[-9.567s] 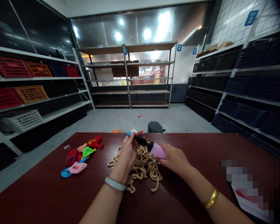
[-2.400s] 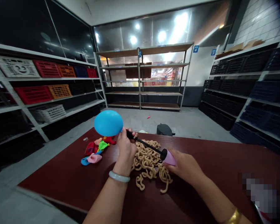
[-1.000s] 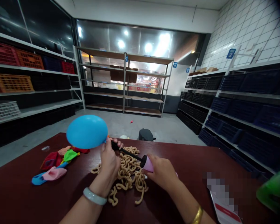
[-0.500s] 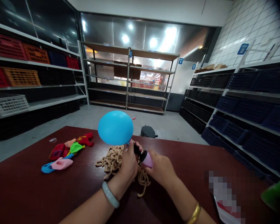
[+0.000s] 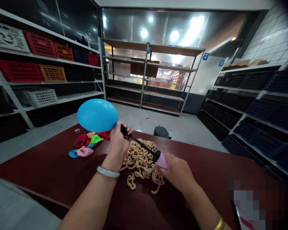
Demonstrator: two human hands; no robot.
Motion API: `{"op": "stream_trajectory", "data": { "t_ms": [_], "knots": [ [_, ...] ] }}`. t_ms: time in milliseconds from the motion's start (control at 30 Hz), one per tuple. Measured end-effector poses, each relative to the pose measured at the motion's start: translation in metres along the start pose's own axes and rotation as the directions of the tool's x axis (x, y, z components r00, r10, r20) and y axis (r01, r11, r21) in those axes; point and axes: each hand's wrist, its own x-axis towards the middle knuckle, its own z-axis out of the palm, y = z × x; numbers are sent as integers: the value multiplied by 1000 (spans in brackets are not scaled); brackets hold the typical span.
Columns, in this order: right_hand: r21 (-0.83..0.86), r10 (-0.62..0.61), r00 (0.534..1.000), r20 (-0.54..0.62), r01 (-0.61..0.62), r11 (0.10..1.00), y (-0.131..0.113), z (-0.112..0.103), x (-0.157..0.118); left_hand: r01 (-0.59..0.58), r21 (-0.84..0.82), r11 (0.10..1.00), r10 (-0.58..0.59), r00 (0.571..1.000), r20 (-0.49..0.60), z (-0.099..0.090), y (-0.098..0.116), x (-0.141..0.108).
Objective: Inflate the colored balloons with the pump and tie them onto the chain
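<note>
A blue inflated balloon (image 5: pixel 97 115) sits at the front end of a hand balloon pump (image 5: pixel 144 145). My left hand (image 5: pixel 118 139) is closed around the balloon's neck and the pump's black nozzle end. My right hand (image 5: pixel 179 167) grips the pump's pink body, with the black rod between the hands drawn out long. Below the pump, a heap of tan, twisted, noodle-like pieces (image 5: pixel 136 156) lies on the dark red table (image 5: pixel 194 191). To the left lie deflated balloons: a pink one (image 5: pixel 85 151), a green one (image 5: pixel 95 139) and red ones (image 5: pixel 82 140).
A pixelated flat object (image 5: pixel 247 204) lies at the table's right. A dark grey stool-like thing (image 5: pixel 162 132) stands on the floor beyond the table. Shelves with crates (image 5: pixel 21 70) line the left, dark crates (image 5: pixel 240 84) the right, and a metal rack (image 5: pixel 146 73) the back.
My hands have moved apart, so the pump's black rod now shows between them. The balloon and my left hand have shifted up and left. The view has turned left.
</note>
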Motion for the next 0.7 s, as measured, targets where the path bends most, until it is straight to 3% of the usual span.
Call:
{"op": "stream_trajectory", "data": {
  "t_ms": [167, 433, 700],
  "knots": [
    [-84, 19, 1000, -22, -21, 996, 12, 1, -2, 59, -9, 998, -59, 997, 44, 5, -25, -17],
    [-88, 40, 997, -67, -45, 995, 12, 7, 0, 273, 57, 960, -278, 954, 112, 20, -75, -76],
    [-37, 60, 996, -59, -62, 997, 7, 9, 0, 286, 105, 952, -295, 952, 81, 18, -84, -88]
  ]
}}
